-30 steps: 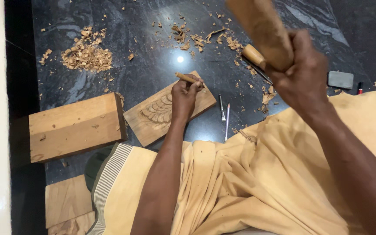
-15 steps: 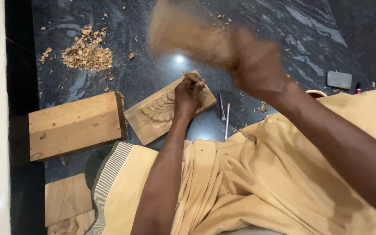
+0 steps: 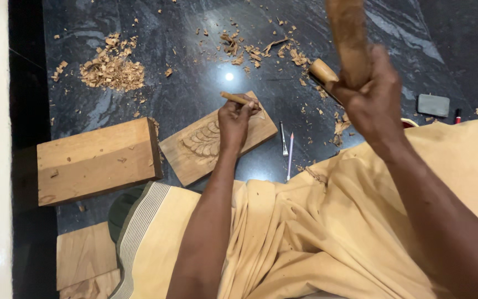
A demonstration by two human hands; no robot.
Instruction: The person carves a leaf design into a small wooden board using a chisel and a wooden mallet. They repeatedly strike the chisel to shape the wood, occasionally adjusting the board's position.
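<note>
Looking down from the head camera, everything sits around the carved board [image 3: 217, 145], a flat wooden panel lying on the dark stone floor [image 3: 183, 66] with a leaf-like pattern cut into its middle. The left hand [image 3: 234, 119] rests on that board, fingers curled tight around a thin wooden-handled chisel [image 3: 238, 99] whose handle sticks out up and to the left of the knuckles. The right hand [image 3: 373, 99] is lifted well above and to the right of the board, wrapped firmly around a thick wooden mallet [image 3: 349, 39] that points up out of the top of the shot. Just left of the board, nearly touching its corner, sits a chunky wood block [image 3: 96, 160]. Farther up-left of the board is a heap of wood shavings [image 3: 112, 69], with more chips scattered above it. Right beside the board's right edge lie two slim pencil-like tools [image 3: 286, 147]. Below the board, yellow cloth [image 3: 305, 232] covers the person's lap.
</note>
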